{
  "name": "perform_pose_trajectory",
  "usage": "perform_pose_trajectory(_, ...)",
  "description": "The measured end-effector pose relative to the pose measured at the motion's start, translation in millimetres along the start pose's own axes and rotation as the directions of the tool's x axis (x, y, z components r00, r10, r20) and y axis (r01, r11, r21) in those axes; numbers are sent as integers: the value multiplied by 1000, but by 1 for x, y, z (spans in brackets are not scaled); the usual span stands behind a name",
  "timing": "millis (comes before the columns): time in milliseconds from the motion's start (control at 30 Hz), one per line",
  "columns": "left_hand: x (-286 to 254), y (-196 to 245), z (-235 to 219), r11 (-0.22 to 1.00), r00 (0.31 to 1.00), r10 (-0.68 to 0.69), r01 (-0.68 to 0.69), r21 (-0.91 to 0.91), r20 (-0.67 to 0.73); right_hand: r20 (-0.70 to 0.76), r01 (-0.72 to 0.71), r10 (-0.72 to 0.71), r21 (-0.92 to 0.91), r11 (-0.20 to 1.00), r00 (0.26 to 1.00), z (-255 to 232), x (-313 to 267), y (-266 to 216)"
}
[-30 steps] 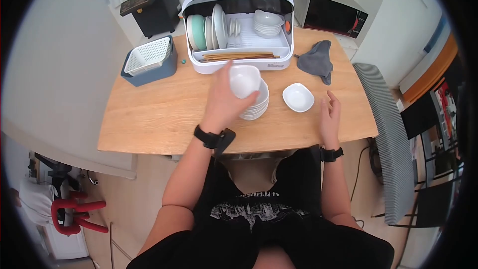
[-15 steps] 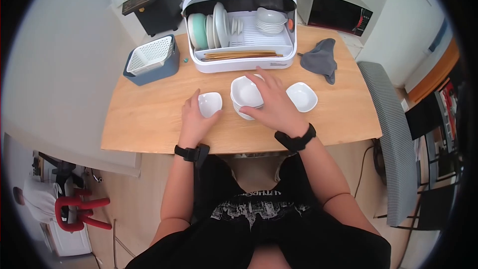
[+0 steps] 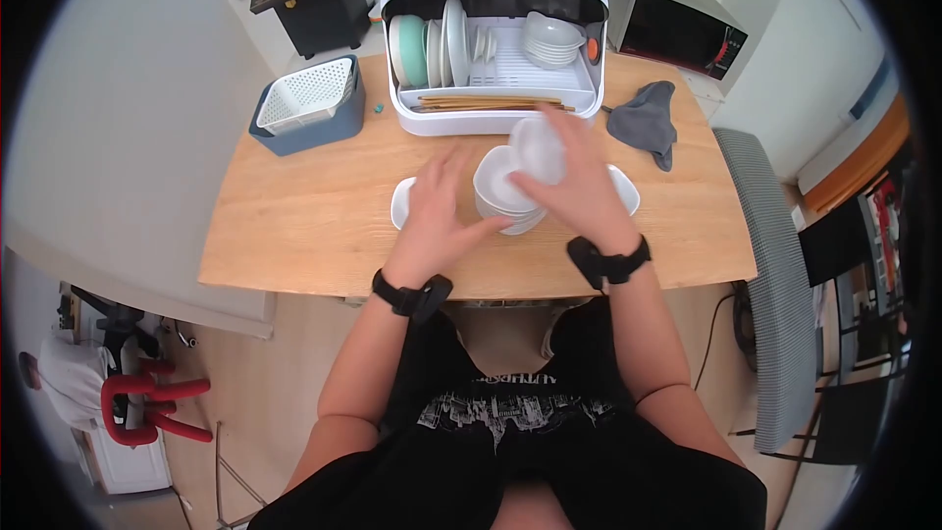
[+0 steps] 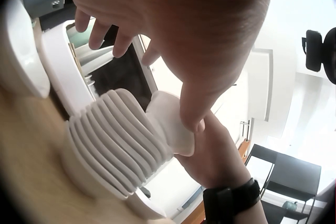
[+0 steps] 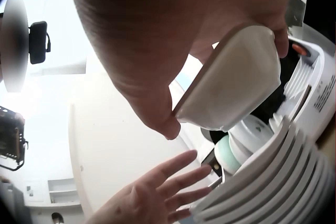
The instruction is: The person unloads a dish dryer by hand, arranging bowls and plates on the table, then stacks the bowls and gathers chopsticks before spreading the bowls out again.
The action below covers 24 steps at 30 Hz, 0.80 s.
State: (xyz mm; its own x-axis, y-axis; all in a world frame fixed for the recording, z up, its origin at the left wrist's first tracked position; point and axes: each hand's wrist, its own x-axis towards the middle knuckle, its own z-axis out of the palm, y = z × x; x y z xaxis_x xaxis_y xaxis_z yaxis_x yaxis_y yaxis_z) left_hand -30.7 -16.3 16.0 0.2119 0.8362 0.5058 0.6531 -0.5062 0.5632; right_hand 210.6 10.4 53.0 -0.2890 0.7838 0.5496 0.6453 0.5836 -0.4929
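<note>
My right hand (image 3: 587, 186) holds a white square bowl (image 5: 236, 82) by its rim, thumb on one side and fingers on the other. The bowl is tilted and raised above a stack of matching white bowls (image 4: 113, 140) on the table. At the stack's left side is my left hand (image 3: 435, 221), fingers spread and holding nothing. It partly covers a single white bowl (image 3: 400, 204) on the table. Another single bowl (image 3: 625, 189) sits on the right, partly hidden behind my right hand.
Behind the stack stands an open white dish cabinet (image 3: 496, 124) with plates, bowls and chopsticks inside. A blue basket (image 3: 306, 139) with a white one inside it is at the left. To the right lie a grey cloth (image 3: 643, 125) and, further back, a microwave (image 3: 677, 29).
My left hand set a bowl down left of the stack, then let go and moved right toward the stack. My right hand came over the stack and lifted a bowl off it.
</note>
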Motion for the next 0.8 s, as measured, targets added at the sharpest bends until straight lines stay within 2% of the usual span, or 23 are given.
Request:
perform_pose_trajectory(67, 14, 15, 5, 998, 992, 69, -67, -21, 108, -190, -100, 93, -26, 995, 977, -28, -12, 17)
perform_pose_trajectory(133, 23, 23, 16, 998, 989, 52, -50, -24, 137, -244, -228, 187, -149, 962, 951, -54, -40, 50)
perform_pose_trajectory(200, 29, 27, 25, 999, 985, 38, -33, -31, 170, -262, -414, 350, -252, 875, 899, -75, -74, 78)
perform_pose_trajectory(233, 31, 27, 31, 1000, 980, 4, -3, -5, 197, -262, -414, 349, -256, 873, 900, -81, -92, 90)
perform_pose_trajectory(300, 36, 30, 38, 1000, 974, -25, 22, 14, 225, -268, -612, 551, -386, 690, 791, -89, -124, 113)
perform_pose_trajectory(367, 38, 34, 38, 993, 960, -115, 118, 6, 254, -254, -604, 550, -390, 695, 796, -88, -147, 129)
perform_pose_trajectory(467, 41, 34, 41, 982, 948, -172, 188, -33, 266, -229, -587, 542, -368, 721, 808, -90, -153, 128)
perform_pose_trajectory(533, 43, 37, 37, 977, 942, -184, 206, -51, 281, -221, -574, 530, -345, 743, 819, -88, -148, 128)
perform_pose_trajectory(600, 43, 34, 33, 971, 936, -203, 230, -64, 288, -248, -501, 435, -423, 755, 865, -79, -142, 134)
perform_pose_trajectory(633, 42, 29, 33, 971, 952, -179, 212, -112, 248, -246, -499, 434, -418, 759, 867, -76, -131, 127)
perform_pose_trajectory(700, 39, 22, 25, 969, 965, -160, 194, -153, 206, -245, -340, 257, -403, 850, 935, -66, -109, 106)
perform_pose_trajectory(733, 38, 17, 16, 963, 979, -153, 178, -201, 132, -246, -342, 260, -398, 851, 934, -56, -99, 94)
perform_pose_trajectory(800, 33, 6, -1, 961, 987, -159, 160, -224, 22, -113, -157, 133, -235, 959, 985, -31, -80, 64)
